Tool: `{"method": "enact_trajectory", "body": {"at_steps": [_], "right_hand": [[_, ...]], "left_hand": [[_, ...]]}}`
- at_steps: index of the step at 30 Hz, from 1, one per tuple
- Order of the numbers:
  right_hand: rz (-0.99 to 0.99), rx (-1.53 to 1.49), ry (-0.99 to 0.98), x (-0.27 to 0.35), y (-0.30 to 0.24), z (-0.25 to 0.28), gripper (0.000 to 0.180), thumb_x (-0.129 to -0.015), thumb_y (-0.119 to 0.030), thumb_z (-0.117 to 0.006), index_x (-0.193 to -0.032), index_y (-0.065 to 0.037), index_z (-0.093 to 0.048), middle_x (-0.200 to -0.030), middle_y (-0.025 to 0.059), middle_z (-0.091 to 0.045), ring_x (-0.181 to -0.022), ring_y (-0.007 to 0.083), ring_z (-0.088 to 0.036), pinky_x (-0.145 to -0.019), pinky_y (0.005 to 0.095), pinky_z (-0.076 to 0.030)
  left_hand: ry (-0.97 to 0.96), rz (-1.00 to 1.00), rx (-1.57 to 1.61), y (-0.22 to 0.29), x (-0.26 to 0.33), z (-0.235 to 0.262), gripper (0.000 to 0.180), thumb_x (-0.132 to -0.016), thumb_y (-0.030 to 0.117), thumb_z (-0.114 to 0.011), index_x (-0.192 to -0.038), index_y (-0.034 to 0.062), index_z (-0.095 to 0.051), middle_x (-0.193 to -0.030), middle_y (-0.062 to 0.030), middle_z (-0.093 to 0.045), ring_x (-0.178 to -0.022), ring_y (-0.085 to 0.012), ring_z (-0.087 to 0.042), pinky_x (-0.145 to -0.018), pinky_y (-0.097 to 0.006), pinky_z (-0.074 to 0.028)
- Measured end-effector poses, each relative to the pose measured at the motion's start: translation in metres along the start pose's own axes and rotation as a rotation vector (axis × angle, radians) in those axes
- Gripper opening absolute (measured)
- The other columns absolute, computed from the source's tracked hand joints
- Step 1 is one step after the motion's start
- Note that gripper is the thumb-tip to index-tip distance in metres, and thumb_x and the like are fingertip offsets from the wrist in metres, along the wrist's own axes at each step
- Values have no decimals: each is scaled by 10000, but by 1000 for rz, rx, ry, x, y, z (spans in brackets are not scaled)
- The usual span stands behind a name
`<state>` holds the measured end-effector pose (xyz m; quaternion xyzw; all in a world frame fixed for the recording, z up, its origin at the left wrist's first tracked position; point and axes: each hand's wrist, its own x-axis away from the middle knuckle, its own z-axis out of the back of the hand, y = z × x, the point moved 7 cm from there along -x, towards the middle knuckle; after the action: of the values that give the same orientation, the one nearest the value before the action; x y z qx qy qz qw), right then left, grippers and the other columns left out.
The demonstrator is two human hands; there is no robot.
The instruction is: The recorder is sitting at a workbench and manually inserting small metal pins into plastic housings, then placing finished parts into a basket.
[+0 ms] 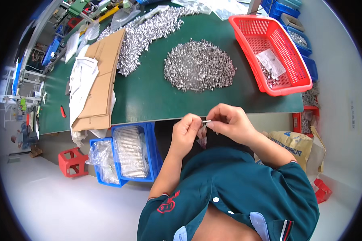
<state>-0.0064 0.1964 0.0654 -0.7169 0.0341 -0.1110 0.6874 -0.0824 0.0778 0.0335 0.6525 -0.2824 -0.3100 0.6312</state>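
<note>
Head view, looking down at a green worktop point(157, 96). The left hand point(186, 132) and right hand point(231, 122) meet just below the worktop's near edge, at about 6 o'clock from the round heap of small metal parts point(199, 65). Both hands are closed in a pinch on one small metal pin point(206, 121), which lies level between the fingertips; the left hand also seems to pinch a small clear bag point(202, 136) that hangs beneath, though this is hard to tell.

At 11 o'clock from the round heap, a second, longer heap of metal parts point(147, 34) runs across the far worktop. At 3 o'clock from the round heap stands a red basket point(295, 64) holding a clear packet and a few parts. At 9 o'clock lie flattened cardboard point(102, 76) and white sheets point(81, 82).

On the floor at 8 o'clock from the hands, two blue bins point(151, 136) hold bagged metal rods; a red stool point(72, 162) stands beside them. At 3 o'clock from the hands sits a tan sack point(295, 144).
</note>
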Motion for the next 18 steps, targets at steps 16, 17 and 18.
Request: {"method": "enact_trajectory", "body": {"at_steps": [16, 17, 18], "right_hand": [[-400, -871, -413, 46, 75, -35, 101, -901, -123, -573, -939, -32, -588, -834, 55, -626, -699, 119, -582, -629, 246, -483], [-406, -919, -421, 45, 76, -37, 99, -900, -118, -571, -949, -33, -587, -835, 56, -620, -698, 127, -576, -639, 258, -484], [-413, -969, -429, 45, 76, -41, 99, -900, -112, -570, -959, -33, -585, -836, 58, -614, -697, 135, -570, -649, 271, -484]], "left_hand": [[-183, 324, 370, -49, 72, -36, 288, -965, 260, -468, -737, 85, -467, -647, 47, -422, -589, -50, -382, -547, -205, -319], [-140, 293, 379, -48, 70, -34, 296, -966, 261, -466, -729, 83, -462, -641, 48, -414, -587, -51, -380, -547, -206, -318], [-100, 314, 421, -50, 69, -33, 290, -969, 254, -456, -749, 70, -492, -657, 30, -472, -591, -50, -407, -553, -205, -337]]}}
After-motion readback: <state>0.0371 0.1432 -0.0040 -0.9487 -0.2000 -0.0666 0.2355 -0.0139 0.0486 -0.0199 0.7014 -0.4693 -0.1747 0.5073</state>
